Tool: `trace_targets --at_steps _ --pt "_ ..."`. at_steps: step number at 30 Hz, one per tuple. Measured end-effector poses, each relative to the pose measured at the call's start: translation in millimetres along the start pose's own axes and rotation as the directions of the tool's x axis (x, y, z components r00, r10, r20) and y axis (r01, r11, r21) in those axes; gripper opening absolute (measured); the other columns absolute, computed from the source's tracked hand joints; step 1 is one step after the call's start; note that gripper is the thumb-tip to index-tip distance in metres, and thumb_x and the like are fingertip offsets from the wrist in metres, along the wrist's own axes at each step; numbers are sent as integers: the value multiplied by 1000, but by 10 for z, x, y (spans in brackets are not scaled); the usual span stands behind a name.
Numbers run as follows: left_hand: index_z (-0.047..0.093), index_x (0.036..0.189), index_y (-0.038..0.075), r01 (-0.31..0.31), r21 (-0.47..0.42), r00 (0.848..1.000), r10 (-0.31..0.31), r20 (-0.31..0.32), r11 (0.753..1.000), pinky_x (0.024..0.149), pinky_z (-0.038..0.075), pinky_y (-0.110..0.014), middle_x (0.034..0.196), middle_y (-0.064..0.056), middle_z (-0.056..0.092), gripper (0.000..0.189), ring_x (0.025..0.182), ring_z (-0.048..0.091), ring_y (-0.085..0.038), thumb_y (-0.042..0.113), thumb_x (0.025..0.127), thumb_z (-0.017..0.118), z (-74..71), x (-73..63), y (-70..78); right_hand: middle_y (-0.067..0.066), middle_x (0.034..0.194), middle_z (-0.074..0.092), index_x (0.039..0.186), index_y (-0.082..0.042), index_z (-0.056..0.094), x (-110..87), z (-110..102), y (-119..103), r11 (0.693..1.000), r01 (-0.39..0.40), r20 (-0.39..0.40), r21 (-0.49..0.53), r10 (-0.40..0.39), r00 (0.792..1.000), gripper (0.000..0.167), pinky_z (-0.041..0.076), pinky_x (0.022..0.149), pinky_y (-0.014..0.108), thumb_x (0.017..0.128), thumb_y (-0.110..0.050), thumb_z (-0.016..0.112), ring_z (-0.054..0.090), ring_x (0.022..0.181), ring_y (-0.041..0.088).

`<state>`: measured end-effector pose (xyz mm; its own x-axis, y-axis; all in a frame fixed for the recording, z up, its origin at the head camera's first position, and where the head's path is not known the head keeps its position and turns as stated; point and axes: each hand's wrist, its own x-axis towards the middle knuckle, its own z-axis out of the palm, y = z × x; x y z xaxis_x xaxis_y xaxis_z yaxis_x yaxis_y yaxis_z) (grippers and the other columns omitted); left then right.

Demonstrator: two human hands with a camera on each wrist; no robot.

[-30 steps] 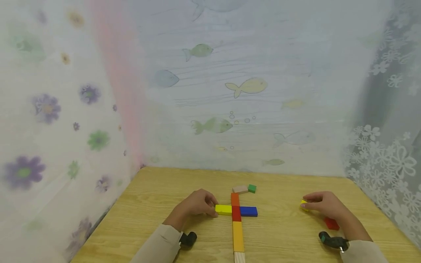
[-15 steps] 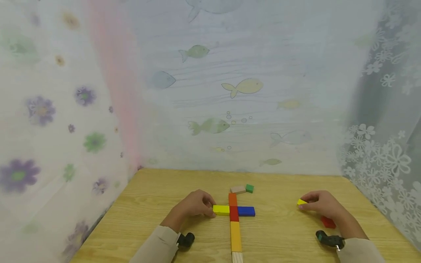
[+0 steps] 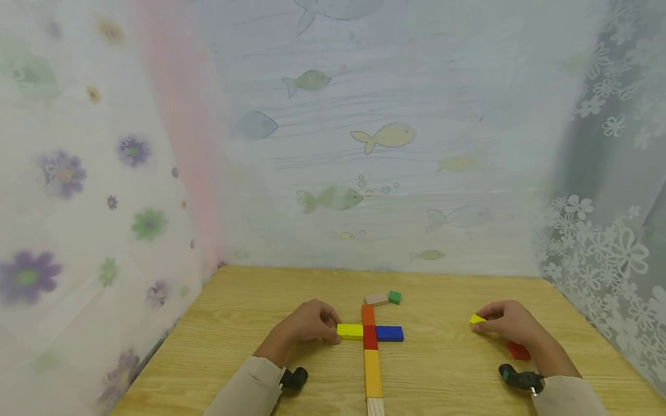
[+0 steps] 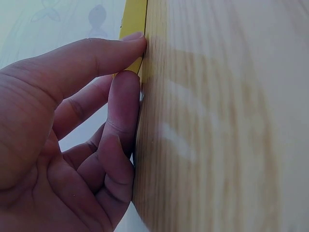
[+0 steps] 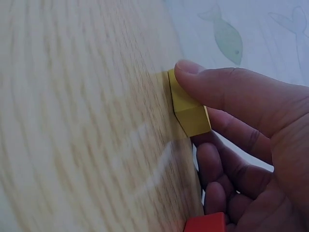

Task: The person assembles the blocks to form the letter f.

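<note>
My left hand (image 3: pixel 311 321) pinches the left end of a yellow block (image 3: pixel 350 331) between thumb and fingers. That block lies flat against a red block (image 3: pixel 370 337) at the centre of a cross. A blue block (image 3: pixel 389 333) forms the right arm, an orange block (image 3: pixel 367 315) the top. Below the red one run an orange-yellow block (image 3: pixel 372 373) and a plain wood block (image 3: pixel 374 406). Off to the right, my right hand (image 3: pixel 511 325) holds a small yellow block (image 5: pixel 189 108) by thumb and fingers, low at the tabletop. Beneath that hand sits a red block (image 3: pixel 518 350).
Behind the cross, a pale wood block (image 3: pixel 377 300) and a small green block (image 3: pixel 395 297) lie close together. The wooden table (image 3: pixel 250 289) ends at a fish-patterned curtain (image 3: pixel 333 242); floral curtains (image 3: pixel 130 260) hang at both sides.
The small yellow block shows more of itself beyond the right fingertips than a second ago. The left hand and the cross stay as they were; the whole view shifted slightly.
</note>
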<state>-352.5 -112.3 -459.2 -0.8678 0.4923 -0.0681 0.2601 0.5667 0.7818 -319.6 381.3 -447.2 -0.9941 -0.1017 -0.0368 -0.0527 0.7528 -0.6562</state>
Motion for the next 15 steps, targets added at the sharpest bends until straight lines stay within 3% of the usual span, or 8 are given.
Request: trace_targets --at_steps 15 --pt "79 103 17 6 2 1000 -6 13 1000 67 53 -32 85 1 71 28 75 63 -16 21 79 91 -13 0 4 8 111 74 118 -4 75 20 -12 4 999 0 1 -42 0 1000 46 55 81 39 86 -37 85 66 99 22"
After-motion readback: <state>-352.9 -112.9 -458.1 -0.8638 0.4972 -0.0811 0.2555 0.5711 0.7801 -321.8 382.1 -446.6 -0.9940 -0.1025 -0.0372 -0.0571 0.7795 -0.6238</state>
